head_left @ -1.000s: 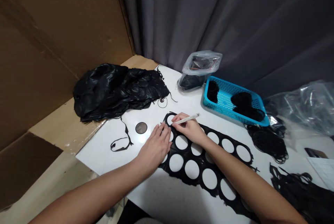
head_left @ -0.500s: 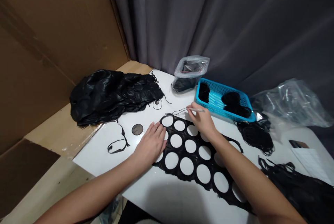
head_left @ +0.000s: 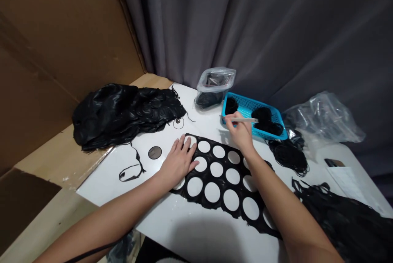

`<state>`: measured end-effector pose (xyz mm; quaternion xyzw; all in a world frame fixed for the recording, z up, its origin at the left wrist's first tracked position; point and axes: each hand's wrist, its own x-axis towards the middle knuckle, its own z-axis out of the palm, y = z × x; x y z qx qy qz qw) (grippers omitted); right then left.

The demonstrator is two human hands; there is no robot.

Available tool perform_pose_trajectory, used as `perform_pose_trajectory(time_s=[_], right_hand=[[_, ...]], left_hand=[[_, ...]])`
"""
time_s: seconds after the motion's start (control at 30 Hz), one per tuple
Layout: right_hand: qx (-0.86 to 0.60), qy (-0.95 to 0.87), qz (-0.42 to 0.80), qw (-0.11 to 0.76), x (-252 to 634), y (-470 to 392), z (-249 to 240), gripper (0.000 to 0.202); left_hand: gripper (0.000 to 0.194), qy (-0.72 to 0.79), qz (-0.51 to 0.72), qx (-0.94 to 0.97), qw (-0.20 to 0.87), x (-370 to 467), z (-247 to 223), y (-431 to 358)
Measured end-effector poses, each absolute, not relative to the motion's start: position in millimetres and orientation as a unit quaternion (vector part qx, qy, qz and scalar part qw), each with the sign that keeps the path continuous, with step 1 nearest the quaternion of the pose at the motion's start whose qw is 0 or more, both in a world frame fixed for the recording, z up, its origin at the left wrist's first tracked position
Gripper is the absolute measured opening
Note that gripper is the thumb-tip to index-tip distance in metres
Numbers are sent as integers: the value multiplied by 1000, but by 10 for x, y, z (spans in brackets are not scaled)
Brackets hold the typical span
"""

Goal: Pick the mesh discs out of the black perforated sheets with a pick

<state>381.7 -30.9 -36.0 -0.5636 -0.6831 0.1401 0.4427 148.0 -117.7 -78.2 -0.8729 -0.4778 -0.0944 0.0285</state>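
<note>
A black sheet (head_left: 222, 181) with rows of round holes lies on the white table. My left hand (head_left: 178, 160) rests flat on its upper left corner, fingers spread, partly covering some holes. My right hand (head_left: 241, 132) is raised above the sheet's far edge, in front of the blue basket (head_left: 227, 109). Its fingers pinch a slim, pale, pen-shaped tool (head_left: 242, 120), with a thin tip pointing left. I cannot make out exactly which kind of tool it is. Left of my left hand lie a dark disc (head_left: 155, 152) and a looped black strip (head_left: 138, 158).
A heap of black pieces (head_left: 123, 111) lies at the table's far left, beside a cardboard box (head_left: 67, 42). Behind stands a clear bag (head_left: 211, 87). Black cord (head_left: 288, 158), a phone (head_left: 334, 162), paper (head_left: 345, 183) and black scraps (head_left: 346, 222) lie rightward.
My right hand has lifted with the tool away from the sheet's far edge toward the basket. My left hand has shifted up over the corner holes, fingers more spread. The camera view has shifted slightly.
</note>
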Motion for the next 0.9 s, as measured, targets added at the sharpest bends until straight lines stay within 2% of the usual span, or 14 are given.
perform_pose_trajectory(time_s=[0.1, 0.2, 0.43, 0.73, 0.9], right_hand=[[-510, -747, 254, 343, 3773, -506, -455, 16], [-502, -735, 353, 289, 3680, -736, -546, 13], [-488, -700, 428, 299, 3631, -887, -656, 11], [-466, -728, 402, 302, 3607, -865, -679, 11], [-412, -823, 253, 298, 3545, -1008, -731, 13]], left_hand=[[49, -449, -107, -886, 37, 1489, -739, -1252], [45, -419, -110, -901, 21, 1523, -744, -1330], [45, -413, -105, -905, 15, 1559, -841, -1368], [45, -417, -111, -902, -3, 1565, -824, -1371], [46, -414, -137, -899, -25, 1562, -878, -1373]])
